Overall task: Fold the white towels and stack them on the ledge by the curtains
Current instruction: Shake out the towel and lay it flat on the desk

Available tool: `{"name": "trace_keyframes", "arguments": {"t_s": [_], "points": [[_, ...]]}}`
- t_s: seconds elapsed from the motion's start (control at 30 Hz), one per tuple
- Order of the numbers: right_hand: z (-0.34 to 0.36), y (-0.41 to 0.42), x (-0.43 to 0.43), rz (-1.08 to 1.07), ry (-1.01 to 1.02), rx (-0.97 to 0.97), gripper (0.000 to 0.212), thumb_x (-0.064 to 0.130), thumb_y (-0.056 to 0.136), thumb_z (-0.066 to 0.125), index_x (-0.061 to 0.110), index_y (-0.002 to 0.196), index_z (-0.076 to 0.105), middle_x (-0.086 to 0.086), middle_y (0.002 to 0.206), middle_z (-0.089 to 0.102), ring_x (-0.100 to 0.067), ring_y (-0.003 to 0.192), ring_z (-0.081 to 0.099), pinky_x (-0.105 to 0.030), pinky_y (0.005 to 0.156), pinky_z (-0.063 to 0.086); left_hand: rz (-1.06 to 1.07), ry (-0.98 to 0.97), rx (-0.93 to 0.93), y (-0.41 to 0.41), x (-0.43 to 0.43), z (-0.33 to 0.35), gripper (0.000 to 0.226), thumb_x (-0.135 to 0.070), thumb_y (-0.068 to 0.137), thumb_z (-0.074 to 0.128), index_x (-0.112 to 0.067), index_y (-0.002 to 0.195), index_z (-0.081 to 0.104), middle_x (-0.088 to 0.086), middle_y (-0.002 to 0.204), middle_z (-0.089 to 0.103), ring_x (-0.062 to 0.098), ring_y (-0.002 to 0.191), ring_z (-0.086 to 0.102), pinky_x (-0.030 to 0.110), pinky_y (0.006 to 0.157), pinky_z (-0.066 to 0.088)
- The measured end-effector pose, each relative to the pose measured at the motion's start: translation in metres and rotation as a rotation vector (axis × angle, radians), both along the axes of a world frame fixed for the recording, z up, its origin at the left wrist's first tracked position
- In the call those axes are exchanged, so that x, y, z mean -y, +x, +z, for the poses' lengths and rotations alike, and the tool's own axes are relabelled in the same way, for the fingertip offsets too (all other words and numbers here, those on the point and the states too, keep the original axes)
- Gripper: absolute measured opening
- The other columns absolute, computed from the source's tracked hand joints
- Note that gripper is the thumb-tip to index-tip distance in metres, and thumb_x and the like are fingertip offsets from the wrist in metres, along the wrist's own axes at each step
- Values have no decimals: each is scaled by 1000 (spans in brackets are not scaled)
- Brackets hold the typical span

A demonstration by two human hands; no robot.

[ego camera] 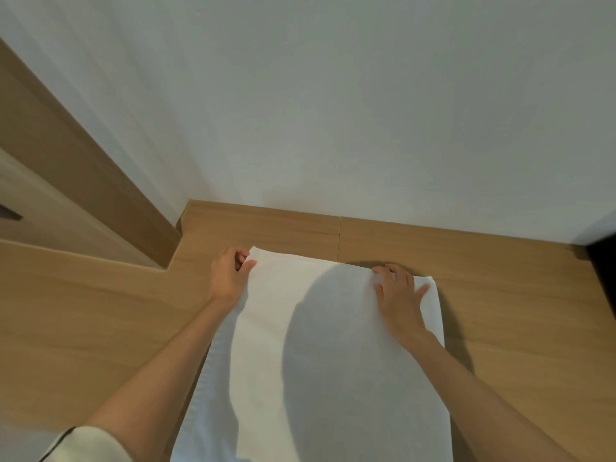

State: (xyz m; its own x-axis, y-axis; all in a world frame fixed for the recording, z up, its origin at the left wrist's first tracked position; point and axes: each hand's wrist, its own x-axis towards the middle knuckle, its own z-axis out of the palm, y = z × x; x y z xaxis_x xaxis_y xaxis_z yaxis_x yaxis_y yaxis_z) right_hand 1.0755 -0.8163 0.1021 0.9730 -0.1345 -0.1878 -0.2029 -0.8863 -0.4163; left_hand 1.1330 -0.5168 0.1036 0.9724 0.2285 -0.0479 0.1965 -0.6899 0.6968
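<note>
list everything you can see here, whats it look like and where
towel: one, white, flat on the wooden surface, far edge near the wall
wooden surface: one, light brown, across the lower frame
wall: one, white, behind the surface
wooden trim: one, brown, slanting up the left side
dark object: one, black, cut off at the right edge; cannot tell what it is
sleeve: one, cream, bottom left
left hand: one, pinching the towel's far left corner
right hand: one, fingers spread flat near the towel's far right corner

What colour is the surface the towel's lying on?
Light tan wood surface with faint grain; head view.
</note>
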Motion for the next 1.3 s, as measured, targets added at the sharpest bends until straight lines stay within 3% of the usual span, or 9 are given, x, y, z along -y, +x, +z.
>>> {"name": "trace_keyframes", "arguments": {"t_s": [0.1,0.2,0.33,0.57,0.83,1.03,1.1,1.2,1.3], "points": [[3,1,-1,0,-30,-6,34,18,101,37,25,133,44,1,139,37,-15,133,26,-60,112,6,-166,69,25,2,-4,5,7,-8,89,62,-2,93,61,6,92,50,17,86,46,22,72,33],[6,1,0,7,-34,-2,34,17,100,38,26,132,45,2,138,37,-15,132,27,-59,111,11,-314,42,79,-3,-9,7,6,-7,94,55,-7,88,54,7,82,53,15,74,44,26,64,32],[7,0,2,31,-34,-10,34,18,101,37,27,133,45,3,139,37,-15,133,27,-58,111,13,-274,13,-1,-1,-12,9,18,-22,101,43,-10,86,43,-3,65,48,8,56,38,20,49,28],[7,-1,5,-13,-42,-30,32,23,102,36,21,133,44,-2,139,38,-19,132,30,-55,112,14,-149,38,-12,9,-2,10,19,-21,101,43,-8,86,43,0,61,44,13,55,34,28,49,25],[20,15,0,-109,-67,-93,18,23,102,36,15,113,47,-4,123,44,-22,122,35,-65,108,16,-70,-27,-24,12,2,8,12,-12,96,53,-2,90,54,8,73,54,20,66,46,33,62,35],[15,11,-8,-143,-232,-24,17,22,101,38,17,115,46,-4,119,48,-23,117,40,-59,110,19,-17,31,-60,14,10,8,12,-11,97,49,0,93,54,16,86,59,30,79,52,39,70,40],[14,9,-15,-134,-305,60,24,8,97,41,14,119,45,-6,122,46,-25,120,38,-56,113,16,37,105,-60,10,20,13,9,-8,96,47,-2,99,52,17,98,58,31,90,52,39,77,37],[12,0,-33,-59,-223,242,37,-4,90,43,9,125,48,-10,131,46,-26,128,37,-49,117,13,7,400,81,-14,45,14,27,-9,93,53,-6,120,51,12,127,48,30,117,43,37,96,25],[3,-22,-61,105,-31,182,43,7,99,34,12,142,38,-6,153,29,-21,145,17,-38,119,-8,-269,323,144,-56,78,8,41,-6,91,50,-6,132,48,12,136,47,31,127,43,39,107,19]]}}
